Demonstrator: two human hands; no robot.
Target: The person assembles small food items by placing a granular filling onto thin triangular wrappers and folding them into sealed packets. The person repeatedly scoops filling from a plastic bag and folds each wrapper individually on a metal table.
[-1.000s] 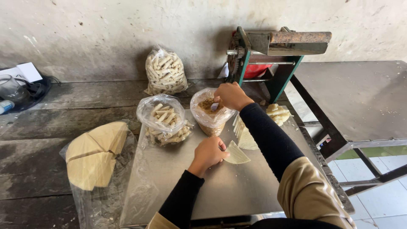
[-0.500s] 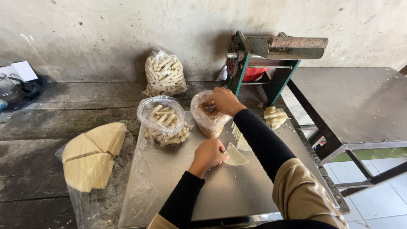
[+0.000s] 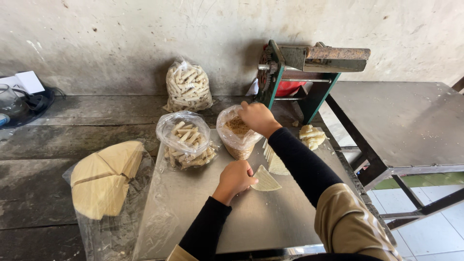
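Head view: a thin triangular wrapper [image 3: 265,181] is pinned flat on the metal tray [image 3: 193,212] by the curled fingers of the left hand [image 3: 235,177], its point aimed away to the right. Just beyond it, the right hand [image 3: 256,117] is dipped, fingers bunched, into an open bag of crumbly filling [image 3: 236,137]; whether filling is pinched cannot be told.

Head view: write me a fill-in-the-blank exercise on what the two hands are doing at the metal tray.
1. The right hand reaches into the open bag of brown ____.
2. The left hand holds down a thin wrapper piece shaped like a ____.
3. The stack of cut wrapper sheets lies to the ____ of the metal tray.

Missing words: filling; triangle; left
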